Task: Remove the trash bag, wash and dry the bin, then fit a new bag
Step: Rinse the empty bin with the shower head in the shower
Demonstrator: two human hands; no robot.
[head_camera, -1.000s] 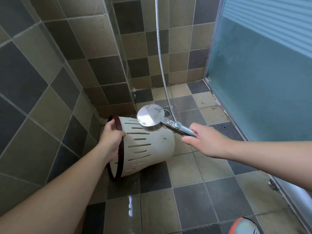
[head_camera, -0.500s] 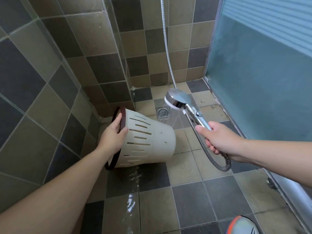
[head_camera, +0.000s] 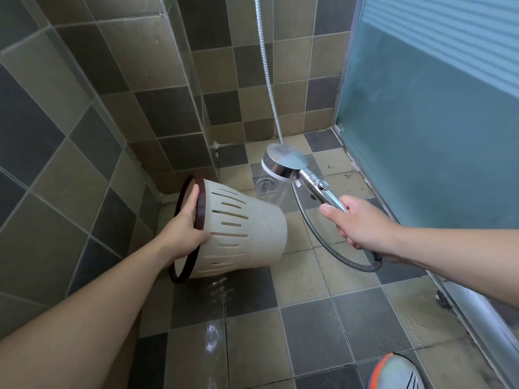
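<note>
We've got the bin [head_camera: 241,234] tipped on its side over the wet tile floor [head_camera: 309,327], our left hand [head_camera: 185,231] curled around its dark rim [head_camera: 200,203]. Our right hand [head_camera: 356,223] is wrapped around the shower head [head_camera: 283,164] handle, spray face aimed down beside the bin's base.

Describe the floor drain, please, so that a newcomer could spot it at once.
Start at the far tiled corner where the metal hose hangs. On the floor just below, beneath the shower head held by the right hand, sits the drain. It alone is a metal-framed square with a round grate among plain tiles.
</note>
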